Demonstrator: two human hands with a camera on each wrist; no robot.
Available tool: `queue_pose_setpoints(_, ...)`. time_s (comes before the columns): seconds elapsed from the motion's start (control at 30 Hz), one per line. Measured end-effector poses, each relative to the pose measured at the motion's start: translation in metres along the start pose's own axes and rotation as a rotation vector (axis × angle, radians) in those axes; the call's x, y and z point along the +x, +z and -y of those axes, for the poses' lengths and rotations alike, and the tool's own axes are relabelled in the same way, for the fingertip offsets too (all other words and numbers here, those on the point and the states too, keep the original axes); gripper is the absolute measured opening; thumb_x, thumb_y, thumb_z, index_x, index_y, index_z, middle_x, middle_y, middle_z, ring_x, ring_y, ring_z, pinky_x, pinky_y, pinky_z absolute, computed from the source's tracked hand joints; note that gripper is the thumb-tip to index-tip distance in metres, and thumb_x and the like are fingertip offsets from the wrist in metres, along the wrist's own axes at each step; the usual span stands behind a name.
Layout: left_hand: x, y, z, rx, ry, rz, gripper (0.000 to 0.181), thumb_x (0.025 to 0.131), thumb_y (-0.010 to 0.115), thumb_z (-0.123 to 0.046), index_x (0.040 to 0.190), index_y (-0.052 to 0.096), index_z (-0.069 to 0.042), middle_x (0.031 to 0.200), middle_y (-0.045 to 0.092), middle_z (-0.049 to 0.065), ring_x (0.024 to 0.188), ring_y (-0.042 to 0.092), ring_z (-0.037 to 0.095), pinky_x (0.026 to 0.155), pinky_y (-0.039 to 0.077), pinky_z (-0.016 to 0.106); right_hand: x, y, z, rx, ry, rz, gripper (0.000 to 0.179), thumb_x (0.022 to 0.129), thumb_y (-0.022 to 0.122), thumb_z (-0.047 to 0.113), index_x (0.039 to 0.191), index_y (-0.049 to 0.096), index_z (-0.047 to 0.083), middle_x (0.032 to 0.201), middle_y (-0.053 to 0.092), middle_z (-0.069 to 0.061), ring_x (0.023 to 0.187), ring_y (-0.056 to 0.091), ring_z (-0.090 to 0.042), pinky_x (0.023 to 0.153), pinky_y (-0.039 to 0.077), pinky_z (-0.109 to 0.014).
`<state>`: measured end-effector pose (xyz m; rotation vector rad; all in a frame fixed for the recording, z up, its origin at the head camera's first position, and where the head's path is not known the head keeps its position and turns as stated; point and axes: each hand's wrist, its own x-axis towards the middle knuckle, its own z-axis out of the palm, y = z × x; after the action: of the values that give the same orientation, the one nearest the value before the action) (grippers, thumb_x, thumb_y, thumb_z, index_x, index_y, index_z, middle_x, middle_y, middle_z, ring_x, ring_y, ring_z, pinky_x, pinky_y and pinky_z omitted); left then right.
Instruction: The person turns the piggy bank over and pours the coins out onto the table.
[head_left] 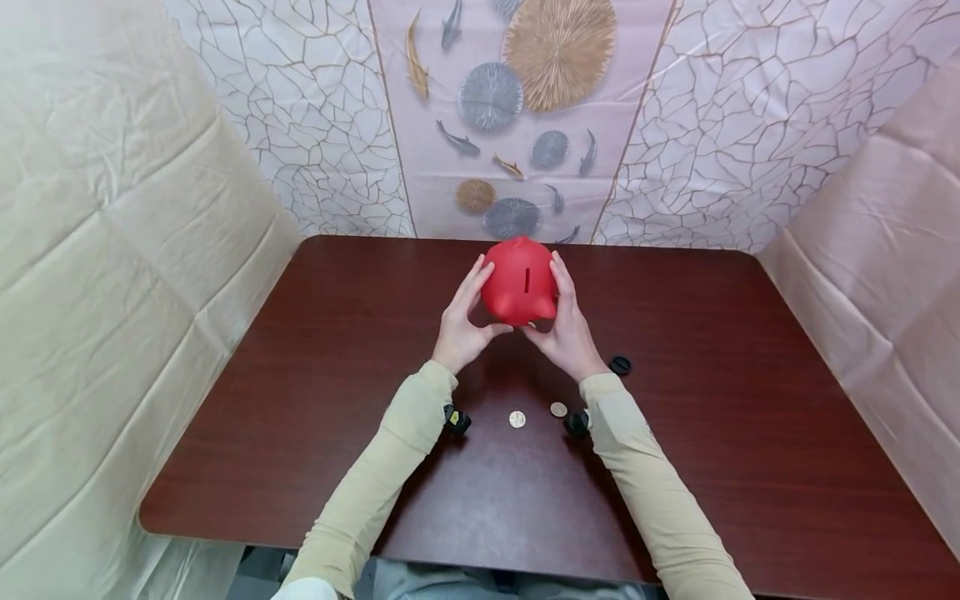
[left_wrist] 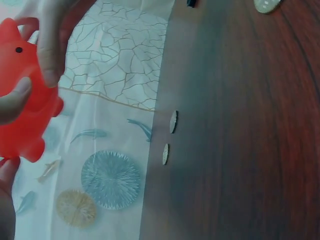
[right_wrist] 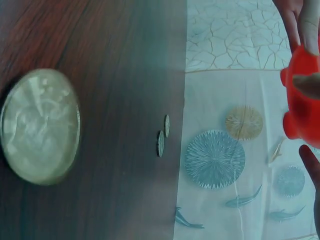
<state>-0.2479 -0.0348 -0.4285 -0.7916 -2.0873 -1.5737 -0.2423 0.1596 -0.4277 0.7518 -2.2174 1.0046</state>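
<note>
A red piggy bank (head_left: 517,283) is held above the dark table between both hands, its coin slot facing the head camera. My left hand (head_left: 463,329) grips its left side, with the fingers at the side and the thumb below. On the opposite side, my right hand (head_left: 564,333) grips it in the same way. In the left wrist view the piggy bank (left_wrist: 25,115) shows an eye. Two coins lie below on the tabletop, a silvery coin (head_left: 517,419) and another coin (head_left: 558,409) near the right wrist. Farther off, two more coins, one of them this coin (right_wrist: 160,144), appear in the wrist views.
A round black plug (head_left: 620,365) lies on the brown table (head_left: 337,350) to the right of my right wrist. Small black cameras (head_left: 456,419) sit on both wrists. Patterned cloth (head_left: 315,125) hangs behind the table, with pale sheets at both sides.
</note>
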Motion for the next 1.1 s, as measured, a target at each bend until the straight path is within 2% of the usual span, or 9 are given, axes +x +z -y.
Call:
queue_pose_setpoints(0.13, -0.001, 0.001, 0.002, -0.01, 0.043, -0.021, 0.084, 0.073, 0.082, -0.002, 0.147, 0.042, -0.011, 0.158, 0.032, 0.006, 0.144, 0.036, 0.022, 0.107, 0.045, 0.038, 0.0, 0.001, 0.0, 0.01, -0.025, -0.028, 0.099, 0.074, 0.081, 0.001, 0.149, 0.016, 0.006, 0.159, 0.021, -0.016, 0.144, 0.031, -0.033, 0.103, 0.047, -0.052)
queue_pose_setpoints(0.23, -0.002, 0.001, 0.003, -0.012, 0.017, -0.008, 0.088, 0.072, 0.083, -0.003, 0.148, 0.039, -0.013, 0.158, 0.031, 0.006, 0.144, 0.036, 0.022, 0.107, 0.045, 0.037, 0.0, 0.0, 0.0, 0.018, -0.012, -0.006, 0.1, 0.072, 0.082, 0.001, 0.149, 0.018, 0.005, 0.159, 0.023, -0.017, 0.144, 0.03, -0.033, 0.104, 0.045, -0.053)
queue_pose_setpoints(0.3, -0.003, 0.001, 0.005, -0.024, -0.027, 0.013, 0.091, 0.072, 0.083, -0.003, 0.149, 0.037, -0.015, 0.158, 0.032, 0.006, 0.143, 0.037, 0.022, 0.107, 0.045, 0.037, 0.0, -0.001, -0.001, 0.028, 0.009, 0.026, 0.102, 0.071, 0.083, 0.002, 0.151, 0.02, 0.005, 0.158, 0.024, -0.018, 0.145, 0.029, -0.033, 0.105, 0.045, -0.053)
queue_pose_setpoints(0.4, -0.005, -0.002, 0.008, -0.047, -0.103, 0.04, 0.096, 0.07, 0.085, -0.005, 0.151, 0.035, -0.02, 0.154, 0.039, 0.005, 0.136, 0.048, 0.024, 0.104, 0.048, 0.037, 0.0, -0.006, -0.003, 0.042, 0.044, 0.091, 0.104, 0.07, 0.085, 0.005, 0.153, 0.022, 0.008, 0.157, 0.026, -0.017, 0.143, 0.029, -0.034, 0.104, 0.046, -0.053)
queue_pose_setpoints(0.57, -0.011, -0.006, 0.012, -0.047, -0.197, 0.035, 0.096, 0.067, 0.089, -0.012, 0.149, 0.039, -0.026, 0.137, 0.059, 0.007, 0.105, 0.068, 0.026, 0.092, 0.056, 0.035, -0.001, -0.015, -0.003, 0.02, 0.115, 0.18, 0.106, 0.069, 0.088, 0.017, 0.154, 0.025, 0.015, 0.151, 0.037, -0.016, 0.131, 0.047, -0.033, 0.099, 0.05, -0.051)
queue_pose_setpoints(0.77, -0.013, -0.005, 0.012, -0.002, -0.371, 0.004, 0.071, 0.074, 0.084, -0.03, 0.139, 0.054, -0.027, 0.118, 0.071, 0.007, 0.085, 0.069, 0.019, 0.079, 0.059, 0.03, -0.001, -0.023, 0.004, -0.059, 0.333, 0.243, 0.092, 0.076, 0.079, 0.047, 0.152, 0.03, 0.029, 0.145, 0.049, -0.011, 0.13, 0.05, -0.031, 0.1, 0.048, -0.054)
queue_pose_setpoints(0.87, -0.012, -0.003, 0.012, -0.008, -0.441, -0.014, 0.063, 0.077, 0.082, -0.034, 0.134, 0.059, -0.024, 0.113, 0.072, 0.011, 0.079, 0.069, 0.017, 0.075, 0.059, 0.028, -0.001, -0.022, 0.007, -0.083, 0.42, 0.258, 0.087, 0.079, 0.071, 0.057, 0.151, 0.034, 0.026, 0.142, 0.054, -0.011, 0.124, 0.055, -0.032, 0.1, 0.048, -0.054)
queue_pose_setpoints(0.97, -0.011, -0.001, 0.01, -0.018, -0.504, -0.012, 0.058, 0.078, 0.08, -0.04, 0.13, 0.063, -0.023, 0.108, 0.073, 0.012, 0.071, 0.07, 0.018, 0.067, 0.059, 0.03, -0.003, -0.02, 0.007, -0.143, 0.464, 0.286, 0.084, 0.082, 0.064, 0.062, 0.149, 0.039, 0.018, 0.132, 0.062, -0.014, 0.112, 0.063, -0.034, 0.097, 0.051, -0.051)
queue_pose_setpoints(1.1, -0.01, 0.002, 0.007, 0.019, -0.584, 0.052, 0.059, 0.079, 0.073, -0.053, 0.126, 0.064, -0.018, 0.092, 0.075, 0.012, 0.06, 0.07, 0.025, 0.057, 0.059, 0.032, -0.007, -0.018, 0.007, -0.245, 0.477, 0.315, 0.076, 0.088, 0.056, 0.061, 0.144, 0.045, 0.01, 0.105, 0.071, -0.017, 0.09, 0.068, -0.034, 0.088, 0.055, -0.048)
